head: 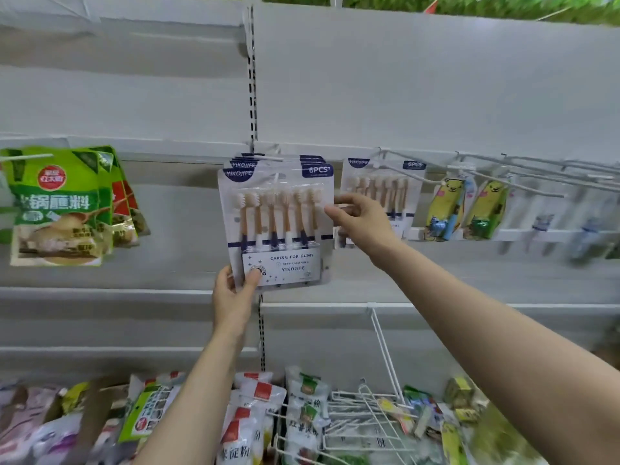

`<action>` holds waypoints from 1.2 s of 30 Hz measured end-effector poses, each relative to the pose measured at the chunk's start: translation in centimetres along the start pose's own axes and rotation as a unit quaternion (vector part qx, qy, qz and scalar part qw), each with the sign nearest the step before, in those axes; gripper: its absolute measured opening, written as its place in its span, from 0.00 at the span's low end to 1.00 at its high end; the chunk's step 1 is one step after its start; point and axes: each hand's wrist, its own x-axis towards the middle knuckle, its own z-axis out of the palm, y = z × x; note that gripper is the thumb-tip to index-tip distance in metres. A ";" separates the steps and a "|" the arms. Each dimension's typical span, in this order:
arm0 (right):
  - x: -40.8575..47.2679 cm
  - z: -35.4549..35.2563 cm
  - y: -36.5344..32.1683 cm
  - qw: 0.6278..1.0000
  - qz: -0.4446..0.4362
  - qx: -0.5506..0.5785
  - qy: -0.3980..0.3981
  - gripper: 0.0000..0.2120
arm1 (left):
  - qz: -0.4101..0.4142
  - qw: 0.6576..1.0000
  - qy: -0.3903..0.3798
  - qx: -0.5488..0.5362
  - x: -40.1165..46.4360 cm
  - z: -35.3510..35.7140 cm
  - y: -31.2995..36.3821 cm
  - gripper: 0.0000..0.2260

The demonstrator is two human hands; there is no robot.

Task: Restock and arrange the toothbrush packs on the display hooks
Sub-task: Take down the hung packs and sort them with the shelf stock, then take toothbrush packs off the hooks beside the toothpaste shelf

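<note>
Both my hands on the front pack [276,226], hanging on its hook [268,158].

My left hand [233,297] pinches its lower left corner, thumb on the front, fingers behind. My right hand [360,218] touches its right edge, fingers loosely curled. More packs hang behind it; another pack [380,189] hangs just right.

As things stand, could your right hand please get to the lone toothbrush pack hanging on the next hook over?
Probably yes. The right hand is already at the front pack's right edge, just in front of the lone pack, and nothing lies between them. It would have to let go of the front pack first.
</note>
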 end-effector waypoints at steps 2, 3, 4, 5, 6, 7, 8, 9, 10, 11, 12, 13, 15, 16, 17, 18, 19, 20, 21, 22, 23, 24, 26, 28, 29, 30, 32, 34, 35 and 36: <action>-1.1 -1.5 1.5 0.998 0.034 -0.047 -0.009 0.18 | -0.054 0.998 0.034 0.015 -1.1 1.0 -1.4 0.27; -1.7 -2.6 2.4 0.995 0.057 -0.072 -0.022 0.18 | -0.088 0.994 0.057 0.043 -1.9 1.6 -2.1 0.30; -2.6 -3.9 3.3 0.991 0.081 -0.097 -0.037 0.20 | -0.114 0.988 0.075 0.077 -2.8 2.3 -2.8 0.31; -3.5 -5.4 4.2 0.986 0.103 -0.121 -0.048 0.21 | -0.132 0.982 0.081 0.109 -4.1 3.1 -3.1 0.30; -4.6 -7.1 5.0 0.980 0.120 -0.146 -0.056 0.22 | -0.143 0.977 0.076 0.136 -5.3 4.1 -3.4 0.29; -5.7 -9.0 5.8 0.973 0.135 -0.175 -0.060 0.23 | -0.150 0.974 0.053 0.160 -6.6 5.4 -3.6 0.28; -7.1 -11.3 6.6 0.964 0.147 -0.212 -0.060 0.24 | -0.151 0.971 0.014 0.183 -8.0 7.1 -3.6 0.28; -8.5 -13.7 7.2 0.954 0.156 -0.250 -0.060 0.24 | -0.147 0.969 -0.039 0.196 -9.5 9.0 -3.4 0.28; -10.0 -16.4 7.9 0.943 0.160 -0.287 -0.060 0.24 | -0.129 0.965 -0.096 0.208 -11.0 11.1 -3.1 0.27; -11.4 -19.2 8.5 0.932 0.163 -0.319 -0.057 0.24 | -0.104 0.956 -0.153 0.226 -12.6 13.3 -2.4 0.26; -13.3 -22.8 8.9 0.918 0.164 -0.356 -0.054 0.24 | -0.066 0.943 -0.207 0.254 -14.8 16.0 -1.4 0.25; -14.9 -25.8 9.2 0.902 0.166 -0.395 -0.054 0.23 | -0.023 0.923 -0.251 0.290 -16.5 18.4 -0.2 0.24; -18.4 -32.0 8.8 0.869 0.158 -0.467 -0.046 0.23 | 0.072 0.873 -0.319 0.363 -20.4 22.9 2.6 0.25; -20.3 -35.2 8.5 0.854 0.148 -0.497 -0.038 0.23 | 0.123 0.849 -0.339 0.386 -22.5 25.3 3.9 0.25; -22.3 -38.4 8.2 0.841 0.137 -0.523 -0.027 0.23 | 0.170 0.829 -0.352 0.400 -24.6 27.6 5.1 0.25; -24.4 -41.5 7.9 0.830 0.124 -0.544 -0.010 0.23 | 0.213 0.813 -0.359 0.407 -27.1 29.8 6.3 0.24; -26.5 -44.4 7.7 0.821 0.110 -0.561 0.009 0.22 | 0.252 0.799 -0.363 0.408 -29.5 31.9 7.2 0.24; -28.8 -47.2 7.5 0.813 0.097 -0.574 0.030 0.22 | 0.292 0.786 -0.366 0.404 -32.0 33.9 8.0 0.24; -31.0 -49.9 7.4 0.806 0.091 -0.582 0.051 0.22 | 0.325 0.773 -0.370 0.399 -34.5 35.9 8.5 0.24; -33.4 -52.3 7.4 0.800 0.086 -0.590 0.069 0.21 | 0.353 0.762 -0.374 0.393 -36.9 37.8 8.8 0.24; -35.7 -54.6 7.4 0.793 0.085 -0.598 0.082 0.21 | 0.376 0.752 -0.378 0.387 -39.4 39.5 9.0 0.24; -37.9 -56.8 7.4 0.784 0.087 -0.607 0.093 0.21 | 0.391 0.743 -0.385 0.383 -41.8 41.2 9.1 0.23; -42.1 -60.6 7.4 0.770 0.105 -0.619 0.109 0.21 | 0.406 0.727 -0.407 0.376 -46.3 44.2 9.2 0.23; -45.9 -64.0 7.8 0.765 0.128 -0.620 0.120 0.22 | 0.422 0.706 -0.435 0.367 -50.3 47.1 9.2 0.23; -47.5 -65.5 8.0 0.766 0.141 -0.614 0.126 0.23 | 0.433 0.695 -0.449 0.356 -52.0 48.6 9.1 0.23; -49.1 -66.9 8.3 0.769 0.154 -0.606 0.135 0.24 | 0.443 0.684 -0.464 0.348 -53.6 50.2 9.0 0.22; -51.8 -69.8 9.0 0.773 0.175 -0.588 0.161 0.25 | 0.455 0.663 -0.491 0.336 -56.6 53.4 8.6 0.21; -54.0 -72.8 10.2 0.774 0.195 -0.572 0.189 0.25 | 0.467 0.641 -0.514 0.328 -59.3 57.0 8.1 0.22; -55.0 -74.3 10.8 0.773 0.203 -0.568 0.199 0.25 | 0.474 0.628 -0.525 0.326 -60.6 58.9 7.8 0.22; -55.8 -75.9 11.5 0.769 0.210 -0.567 0.207 0.24 | 0.480 0.615 -0.536 0.323 -62.0 60.8 7.5 0.22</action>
